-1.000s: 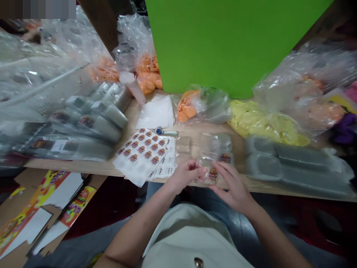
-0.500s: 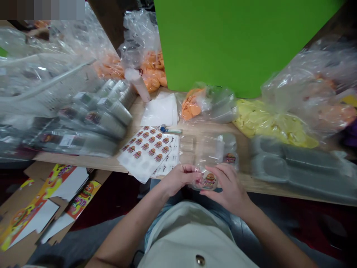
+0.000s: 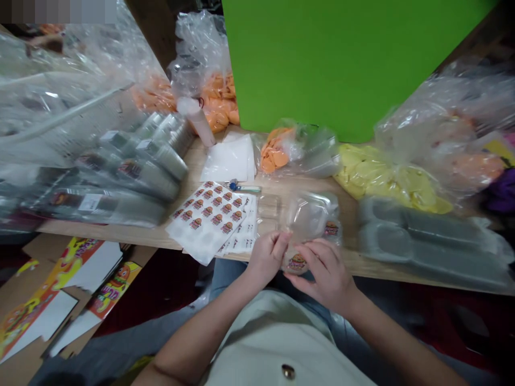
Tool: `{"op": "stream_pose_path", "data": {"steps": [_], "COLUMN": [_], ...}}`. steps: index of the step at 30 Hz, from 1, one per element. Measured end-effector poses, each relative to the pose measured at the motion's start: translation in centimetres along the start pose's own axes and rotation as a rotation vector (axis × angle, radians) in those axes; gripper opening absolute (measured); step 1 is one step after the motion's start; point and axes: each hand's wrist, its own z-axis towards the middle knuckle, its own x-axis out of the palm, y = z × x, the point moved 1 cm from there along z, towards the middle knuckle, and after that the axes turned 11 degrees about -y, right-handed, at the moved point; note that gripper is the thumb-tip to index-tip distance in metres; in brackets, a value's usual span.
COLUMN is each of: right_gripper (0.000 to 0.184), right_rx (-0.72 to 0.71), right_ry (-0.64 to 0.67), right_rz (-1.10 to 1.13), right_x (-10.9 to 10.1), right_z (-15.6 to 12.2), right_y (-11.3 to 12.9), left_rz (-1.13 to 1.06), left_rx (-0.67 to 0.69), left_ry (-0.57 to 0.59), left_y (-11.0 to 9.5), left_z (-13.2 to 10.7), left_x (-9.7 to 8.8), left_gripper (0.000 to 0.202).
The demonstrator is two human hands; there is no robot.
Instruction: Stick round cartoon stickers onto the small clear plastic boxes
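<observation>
At the table's front edge, my right hand [image 3: 326, 276] pinches a clear plastic container [image 3: 287, 266] by its right side, thumb underneath and fingers above. A burger sticker [image 3: 298, 261] shows on this container. My left hand [image 3: 266, 258] is closed, fingers curled at the container's left edge. What lies between its fingertips is hard to make out. Just beyond my hands stand more clear containers [image 3: 309, 206], one bearing a burger sticker [image 3: 332, 229]. Left of them lies a sheet of burger stickers [image 3: 209, 206] on top of other sheets.
Stacked clear containers [image 3: 156, 161] fill the table's left side. Bagged grey-looking trays [image 3: 426, 241] lie right, below a bag of yellow pieces [image 3: 386, 179]. A bag with orange pieces [image 3: 276, 153], white paper [image 3: 227, 161] and a bottle [image 3: 197, 120] stand before a green panel [image 3: 341, 64].
My left hand's fingers have drawn off the sticker to the left and curled up more tightly. My right hand keeps hold of the container; the view has shifted slightly.
</observation>
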Motion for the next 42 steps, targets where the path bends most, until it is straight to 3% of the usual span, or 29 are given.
{"op": "stream_pose_path", "data": {"steps": [2,6,7,9,15,20,25,29,31,34,36,38,40,42], "right_gripper": [0.058,0.061,0.061,0.064,0.069,0.064,0.066,0.058,0.054,0.059,0.068,0.076,0.069,0.057], "right_rx": [0.024,0.156,0.164,0.142,0.053,0.14,0.219,0.186,0.189,0.203,0.171,0.099,0.026,0.005], "right_ry": [-0.02,-0.022,-0.016,0.006,0.118,0.068,0.152,0.388,0.47,0.363,0.283,0.31,0.375,0.4], "right_rz": [-0.002,-0.006,-0.009,-0.02,0.02,0.093,-0.004,-0.097,-0.144,-0.26,-0.242,-0.129,-0.074,-0.086], "right_x": [0.1,0.0,-0.1,-0.2,0.3,0.2,-1.5,-2.1,-1.7,-0.7,0.8,3.3,6.4,9.2], "right_z": [0.2,0.8,1.0,1.1,0.6,0.6,1.2,-0.5,-1.8,-2.1,-1.0,0.4,1.2,1.3], "right_y": [-0.1,-0.9,-1.0,-1.2,-0.1,0.1,-4.6,-10.1,-11.4,-10.1,-7.5,-4.6,-2.5,-1.9], "left_rz": [-0.02,-0.383,-0.467,-0.56,-0.497,-0.368,-0.357,-0.337,-0.305,-0.273,-0.238,-0.168,-0.028,0.181], "left_rx": [-0.01,-0.353,-0.427,-0.51,-0.523,-0.306,-0.201,-0.151,-0.185,-0.233,-0.248,-0.241,-0.143,0.072], "left_ry": [0.048,0.425,0.497,0.548,0.386,0.264,0.234,0.024,-0.037,-0.081,-0.102,-0.113,-0.144,-0.275], "left_y": [-0.6,-1.6,-1.5,-1.1,0.8,0.4,0.4,2.0,3.1,4.3,4.7,4.7,4.6,4.8], "left_z": [0.4,0.9,0.9,0.8,0.4,0.5,1.3,2.4,2.8,3.4,3.8,4.1,4.1,3.4], "left_x": [-0.5,-2.2,-2.6,-3.1,-3.2,-3.6,-4.3,-4.9,-4.8,-3.9,-2.8,-2.0,-2.2,-4.1], "left_gripper": [0.046,0.024,0.026,0.034,0.033,0.041,0.043,0.041,0.039,0.038,0.038,0.039,0.04,0.034]}}
